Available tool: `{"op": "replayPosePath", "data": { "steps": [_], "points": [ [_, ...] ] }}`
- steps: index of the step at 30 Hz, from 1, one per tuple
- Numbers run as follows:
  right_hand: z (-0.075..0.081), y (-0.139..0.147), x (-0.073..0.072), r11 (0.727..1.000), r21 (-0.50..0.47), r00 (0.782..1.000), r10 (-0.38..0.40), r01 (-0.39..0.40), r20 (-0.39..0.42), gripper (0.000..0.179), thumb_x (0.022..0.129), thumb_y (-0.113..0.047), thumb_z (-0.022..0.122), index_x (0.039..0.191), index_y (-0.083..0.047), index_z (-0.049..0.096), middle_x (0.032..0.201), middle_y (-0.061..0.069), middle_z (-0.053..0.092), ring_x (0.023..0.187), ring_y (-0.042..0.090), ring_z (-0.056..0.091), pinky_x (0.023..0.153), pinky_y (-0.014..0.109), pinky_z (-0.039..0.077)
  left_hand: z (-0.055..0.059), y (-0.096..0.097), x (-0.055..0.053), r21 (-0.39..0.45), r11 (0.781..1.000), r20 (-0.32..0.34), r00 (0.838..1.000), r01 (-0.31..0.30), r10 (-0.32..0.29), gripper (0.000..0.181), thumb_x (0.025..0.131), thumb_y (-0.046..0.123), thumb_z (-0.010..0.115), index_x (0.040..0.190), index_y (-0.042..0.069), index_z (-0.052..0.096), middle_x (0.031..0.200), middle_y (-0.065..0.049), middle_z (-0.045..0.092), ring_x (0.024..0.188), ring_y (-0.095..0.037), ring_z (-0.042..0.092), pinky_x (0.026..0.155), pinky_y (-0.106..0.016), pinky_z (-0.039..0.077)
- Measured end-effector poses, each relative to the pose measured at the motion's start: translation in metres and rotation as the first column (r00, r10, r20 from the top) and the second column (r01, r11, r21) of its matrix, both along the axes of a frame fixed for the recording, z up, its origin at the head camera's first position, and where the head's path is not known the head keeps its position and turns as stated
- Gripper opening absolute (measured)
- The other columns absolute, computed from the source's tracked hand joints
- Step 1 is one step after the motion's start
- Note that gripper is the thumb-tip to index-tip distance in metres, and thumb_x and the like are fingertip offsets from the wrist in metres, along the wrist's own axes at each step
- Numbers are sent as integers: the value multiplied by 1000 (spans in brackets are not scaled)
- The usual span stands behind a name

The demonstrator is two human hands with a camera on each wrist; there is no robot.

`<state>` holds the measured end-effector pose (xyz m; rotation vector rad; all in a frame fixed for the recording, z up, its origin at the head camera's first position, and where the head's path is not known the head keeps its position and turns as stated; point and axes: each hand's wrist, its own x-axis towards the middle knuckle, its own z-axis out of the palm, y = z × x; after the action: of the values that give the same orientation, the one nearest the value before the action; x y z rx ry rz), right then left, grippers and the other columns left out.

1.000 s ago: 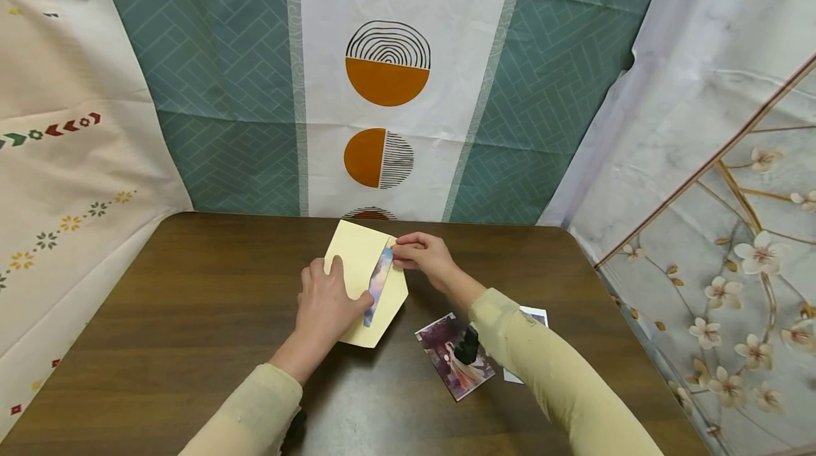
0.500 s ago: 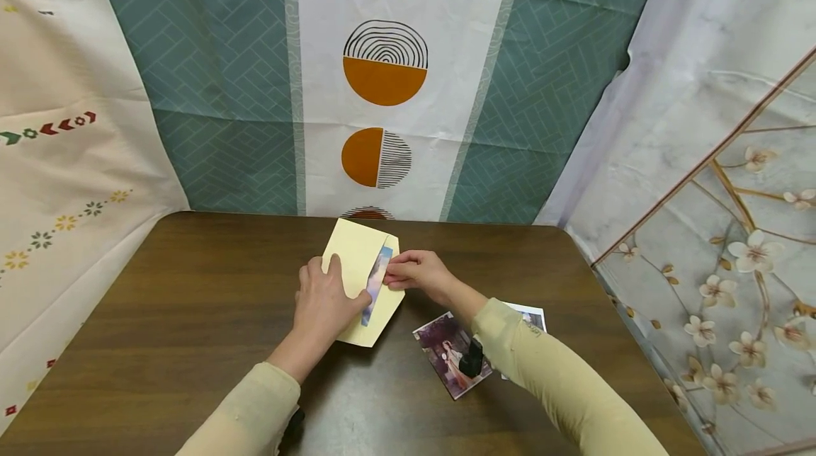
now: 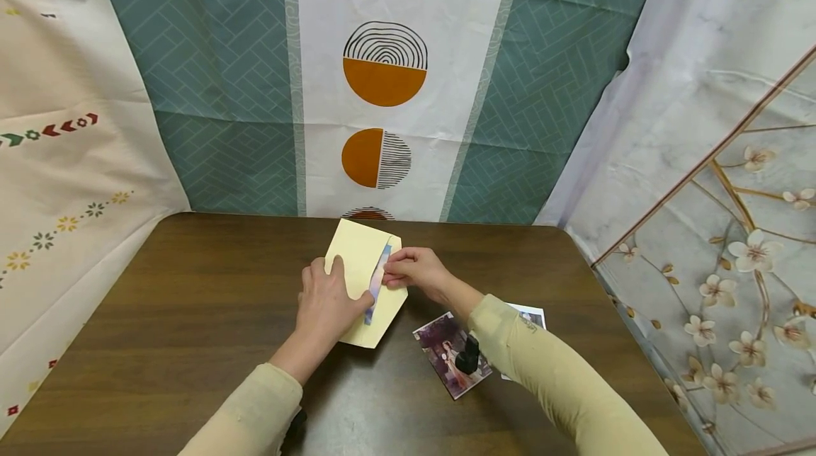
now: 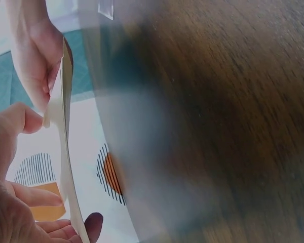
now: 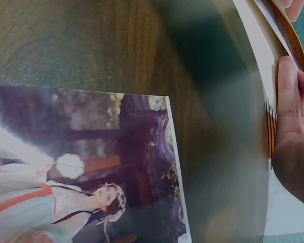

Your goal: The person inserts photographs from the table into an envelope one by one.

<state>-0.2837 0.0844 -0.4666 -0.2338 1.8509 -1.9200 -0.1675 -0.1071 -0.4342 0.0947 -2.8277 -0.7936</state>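
Observation:
A cream envelope (image 3: 353, 243) is held up, tilted, over the far middle of the table. My left hand (image 3: 325, 300) grips its left side, thumb across the front and fingertips showing behind it in the left wrist view. From the envelope's opening juts a narrow strip of a blue and lilac photo card (image 3: 376, 289); the rest of it is hidden inside. My right hand (image 3: 421, 273) pinches the card's exposed edge, thumb and index finger close together at the mouth of the envelope. In the right wrist view the right fingers (image 5: 289, 96) lie against the card and flap.
On the brown table (image 3: 191, 314), a purple-toned photo (image 3: 443, 350) of a figure in a long dress lies below my right forearm. A second white-bordered photo (image 3: 532, 314) is partly hidden under that sleeve. Patterned cloths (image 3: 242, 88) hang behind the table and along both sides.
The visible strip of the card has become narrower as it slid deeper into the envelope. My right hand has moved slightly down along the card's edge; the left keeps its grip.

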Motion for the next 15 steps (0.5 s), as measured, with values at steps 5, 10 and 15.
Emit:
{"op": "replayPosePath", "data": {
  "steps": [5,10,15],
  "points": [
    [2,-3,-3,1000,16,1000,15,-15,-14,8,99,8,66,107,9,67,84,10,77,73,17,77,73,33,64,0,0,0,9,1000,-2,1000,-2,2,87,85,43,81,147,-10,50,142,-35,44,129,-51,45,90,-67,53],
    [3,-4,-4,996,67,997,61,-58,-47,7,98,9,68,104,9,67,83,10,77,72,18,77,70,34,64,0,1,0,22,1000,-2,1000,-2,2,86,85,42,80,147,-10,51,143,-35,44,131,-52,44,91,-68,53],
    [6,-6,-5,989,114,990,102,-90,-99,4,97,8,70,99,4,68,80,8,76,69,16,75,67,33,64,0,2,-1,24,1000,-8,1000,-5,5,86,85,42,80,147,-10,51,143,-35,44,130,-51,45,91,-68,53]
  ]
}}
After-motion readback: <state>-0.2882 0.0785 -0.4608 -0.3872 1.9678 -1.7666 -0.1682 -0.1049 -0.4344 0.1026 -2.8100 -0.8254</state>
